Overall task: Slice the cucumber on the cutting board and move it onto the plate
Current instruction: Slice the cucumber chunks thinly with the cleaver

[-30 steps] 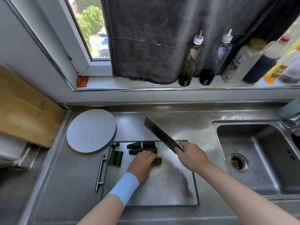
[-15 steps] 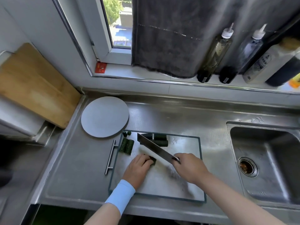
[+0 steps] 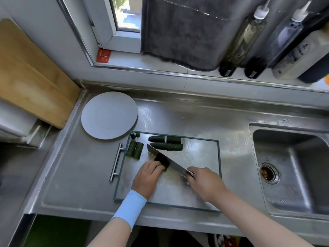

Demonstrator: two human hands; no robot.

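Observation:
A steel cutting board (image 3: pixel 201 157) with a dark rim lies on the counter. My left hand (image 3: pixel 147 177) holds a dark green cucumber piece (image 3: pixel 165 168) down on it, fingers curled over the piece. My right hand (image 3: pixel 204 184) grips the handle of a cleaver (image 3: pixel 165 160), whose blade rests against that piece by my left fingertips. Two long cucumber pieces (image 3: pixel 166 146) lie at the board's far edge, two short ones (image 3: pixel 134 150) at its left, and small end bits (image 3: pixel 135 135) in the far-left corner. A round grey plate (image 3: pixel 109 117) sits bare to the board's upper left.
A sink (image 3: pixel 292 168) with a drain lies to the right. Several sauce bottles (image 3: pixel 240 41) and a dark hanging cloth (image 3: pixel 183 29) line the windowsill. A wooden board (image 3: pixel 30 75) leans at the left. A bar handle (image 3: pixel 116 161) sticks out from the cutting board's left side.
The cleaver has come down from a raised position to the cucumber piece under my left hand. My head has shifted, so the view sits further right and lower.

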